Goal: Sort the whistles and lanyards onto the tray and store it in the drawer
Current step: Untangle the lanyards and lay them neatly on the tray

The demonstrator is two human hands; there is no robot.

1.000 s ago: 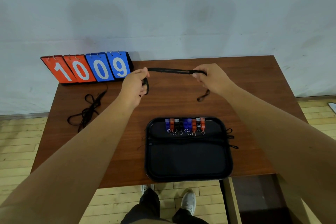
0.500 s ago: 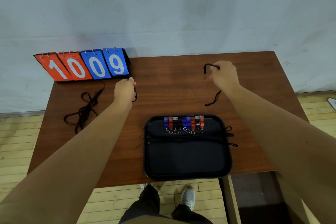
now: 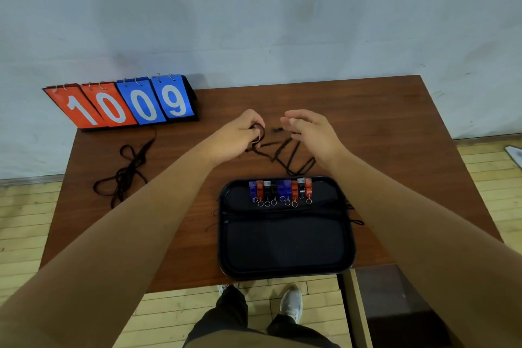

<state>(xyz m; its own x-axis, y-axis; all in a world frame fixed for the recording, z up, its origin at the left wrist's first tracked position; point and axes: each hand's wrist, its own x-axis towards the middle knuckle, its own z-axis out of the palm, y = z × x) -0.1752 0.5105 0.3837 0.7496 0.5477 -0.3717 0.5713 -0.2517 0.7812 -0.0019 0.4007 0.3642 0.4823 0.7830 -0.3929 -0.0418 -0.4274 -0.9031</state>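
while the left hand pinches it, the black lanyard droops looped beside the loosely open right hand.

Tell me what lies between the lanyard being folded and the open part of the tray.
Only the row of whistles along the tray's far edge; lift the lanyard over them. Nothing else visible blocks it.

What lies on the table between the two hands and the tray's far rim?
In the head view, loops of a black lanyard lie on the table between the hands and the tray; otherwise bare wood.
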